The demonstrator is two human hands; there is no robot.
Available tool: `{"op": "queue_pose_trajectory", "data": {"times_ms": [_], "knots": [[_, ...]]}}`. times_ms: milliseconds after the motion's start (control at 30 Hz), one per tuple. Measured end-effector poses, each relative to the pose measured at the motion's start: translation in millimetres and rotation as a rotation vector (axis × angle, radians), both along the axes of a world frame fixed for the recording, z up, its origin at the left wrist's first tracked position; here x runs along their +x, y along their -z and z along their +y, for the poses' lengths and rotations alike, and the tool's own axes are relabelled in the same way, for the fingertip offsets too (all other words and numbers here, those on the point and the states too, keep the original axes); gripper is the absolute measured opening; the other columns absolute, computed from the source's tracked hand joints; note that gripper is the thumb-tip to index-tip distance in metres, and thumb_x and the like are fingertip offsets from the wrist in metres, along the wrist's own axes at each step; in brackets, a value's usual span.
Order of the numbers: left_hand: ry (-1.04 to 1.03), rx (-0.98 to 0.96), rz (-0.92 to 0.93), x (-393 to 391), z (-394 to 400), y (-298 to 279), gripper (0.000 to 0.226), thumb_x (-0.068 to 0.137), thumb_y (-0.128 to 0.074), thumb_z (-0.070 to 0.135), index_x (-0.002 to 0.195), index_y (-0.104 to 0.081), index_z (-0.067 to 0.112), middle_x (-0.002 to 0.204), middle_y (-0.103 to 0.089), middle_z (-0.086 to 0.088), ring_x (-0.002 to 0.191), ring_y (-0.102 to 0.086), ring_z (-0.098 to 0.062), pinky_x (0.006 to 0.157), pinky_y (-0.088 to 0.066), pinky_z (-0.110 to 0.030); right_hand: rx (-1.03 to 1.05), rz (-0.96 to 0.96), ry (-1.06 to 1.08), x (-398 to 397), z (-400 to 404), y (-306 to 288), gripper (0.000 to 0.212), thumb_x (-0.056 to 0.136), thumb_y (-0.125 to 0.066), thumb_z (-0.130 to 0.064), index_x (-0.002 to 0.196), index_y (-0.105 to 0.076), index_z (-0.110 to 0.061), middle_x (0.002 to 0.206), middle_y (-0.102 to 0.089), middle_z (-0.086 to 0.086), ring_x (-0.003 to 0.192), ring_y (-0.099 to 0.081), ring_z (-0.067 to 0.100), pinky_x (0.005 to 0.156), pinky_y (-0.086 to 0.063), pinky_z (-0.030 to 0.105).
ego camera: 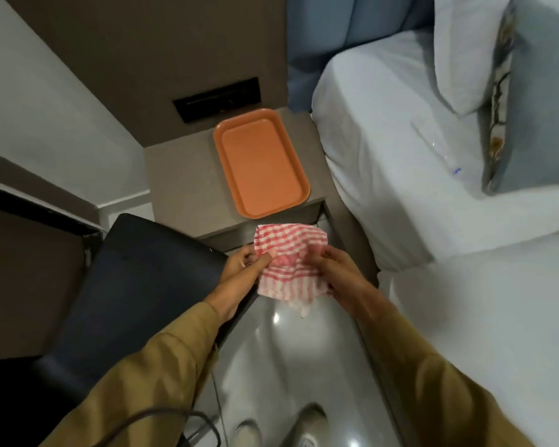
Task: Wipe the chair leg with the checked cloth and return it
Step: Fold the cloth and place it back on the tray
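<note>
A red-and-white checked cloth [289, 262] hangs between both hands above the shiny floor, in front of the bedside table. My left hand [242, 269] pinches its left edge with thumb on top. Gripping its right side, my right hand [334, 269] has its fingers curled into the fabric. A dark chair [136, 285] stands at the left, its seat right under my left forearm. Its legs are hidden from view.
An orange tray [229, 150] lies on the grey bedside table [181, 185], just beyond the cloth. A bed with white sheets [433, 188] and a grey pillow [536, 101] fills the right side. A dark desk edge [29, 201] is at the left. My shoes [307, 424] stand on the floor below.
</note>
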State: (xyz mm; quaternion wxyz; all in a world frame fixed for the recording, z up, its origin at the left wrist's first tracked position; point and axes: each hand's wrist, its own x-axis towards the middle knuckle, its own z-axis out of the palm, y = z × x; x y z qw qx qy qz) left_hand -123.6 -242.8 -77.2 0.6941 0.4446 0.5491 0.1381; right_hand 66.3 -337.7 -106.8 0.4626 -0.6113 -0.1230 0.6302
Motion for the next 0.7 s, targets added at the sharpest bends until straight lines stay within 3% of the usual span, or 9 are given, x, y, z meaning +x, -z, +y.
{"op": "queue_pose_trajectory", "data": {"times_ms": [100, 167, 267, 333, 433, 567, 633, 700], "knots": [[-0.071, -0.005, 0.050, 8.7, 3.8, -4.2, 0.022, 0.106, -0.068, 0.031, 0.107, -0.073, 0.009, 0.116, -0.082, -0.017, 0.110, -0.079, -0.031, 0.095, -0.064, -0.033, 0.003, -0.144, 0.018, 14.6, 14.9, -12.5, 0.038, 0.086, -0.086, -0.029, 0.120, -0.076, -0.012, 0.107, -0.085, 0.003, 0.097, -0.084, 0.021, 0.081, -0.069, 0.034], [-0.120, -0.069, 0.016, 15.5, 8.6, -4.6, 0.026, 0.106, -0.067, 0.036, 0.109, -0.077, 0.012, 0.105, -0.086, -0.005, 0.106, -0.082, -0.026, 0.090, -0.065, -0.033, 0.022, -0.234, 0.008, 20.3, 27.6, -21.0, 0.037, 0.086, -0.087, -0.029, 0.118, -0.077, -0.014, 0.103, -0.086, -0.001, 0.094, -0.084, 0.015, 0.076, -0.068, 0.025], [-0.111, -0.217, -0.197, 23.6, 23.5, -6.8, 0.032, 0.101, -0.073, 0.042, 0.126, -0.079, 0.023, 0.120, -0.085, -0.003, 0.112, -0.082, -0.021, 0.084, -0.067, -0.028, 0.052, -0.274, 0.001, 26.8, 50.3, -26.0, 0.031, 0.089, -0.084, -0.028, 0.117, -0.077, -0.018, 0.105, -0.086, -0.002, 0.093, -0.083, 0.011, 0.072, -0.065, 0.018], [-0.078, -0.201, -0.221, 28.5, 36.8, -4.0, 0.027, 0.096, -0.080, 0.033, 0.122, -0.082, 0.024, 0.123, -0.084, -0.006, 0.116, -0.081, -0.025, 0.091, -0.067, -0.033, 0.071, -0.284, -0.015, 31.5, 65.9, -26.5, 0.034, 0.093, -0.081, -0.029, 0.124, -0.074, -0.017, 0.110, -0.085, -0.002, 0.099, -0.083, 0.012, 0.078, -0.066, 0.022], [-0.093, -0.121, -0.096, 38.2, 68.4, 9.5, 0.027, 0.096, -0.081, 0.019, 0.122, -0.080, 0.016, 0.121, -0.084, -0.008, 0.113, -0.080, -0.028, 0.103, -0.062, -0.040, 0.073, -0.197, -0.033, 44.0, 97.1, -20.9, 0.041, 0.098, -0.074, -0.035, 0.134, -0.068, -0.016, 0.125, -0.080, 0.006, 0.114, -0.079, 0.025, 0.097, -0.064, 0.043], [-0.182, -0.004, 0.013, 56.3, 109.7, 30.8, 0.022, 0.106, -0.068, 0.020, 0.116, -0.076, 0.002, 0.092, -0.072, -0.006, 0.078, -0.066, -0.013, 0.068, -0.053, -0.019, 0.012, -0.152, -0.074, 63.2, 147.8, -3.9, 0.041, 0.104, -0.063, -0.036, 0.138, -0.068, -0.013, 0.133, -0.075, 0.014, 0.124, -0.072, 0.035, 0.109, -0.056, 0.056], [-0.244, 0.031, 0.101, 67.1, 126.0, 40.8, 0.019, 0.108, -0.066, 0.022, 0.102, -0.074, 0.005, 0.078, -0.059, -0.007, 0.061, -0.054, -0.010, 0.055, -0.042, -0.022, -0.020, -0.193, -0.098, 71.4, 169.0, 8.6, 0.036, 0.106, -0.059, -0.024, 0.135, -0.068, -0.006, 0.130, -0.075, 0.021, 0.122, -0.072, 0.042, 0.104, -0.058, 0.054], [-0.273, 0.065, 0.148, 72.5, 139.8, 51.9, 0.025, 0.107, -0.067, 0.026, 0.091, -0.069, 0.008, 0.077, -0.052, -0.010, 0.062, -0.046, -0.017, 0.060, -0.037, -0.029, -0.051, -0.276, -0.134, 76.4, 186.2, 18.6, 0.032, 0.105, -0.059, -0.013, 0.134, -0.067, -0.002, 0.131, -0.073, 0.025, 0.123, -0.070, 0.048, 0.100, -0.059, 0.052]]}}
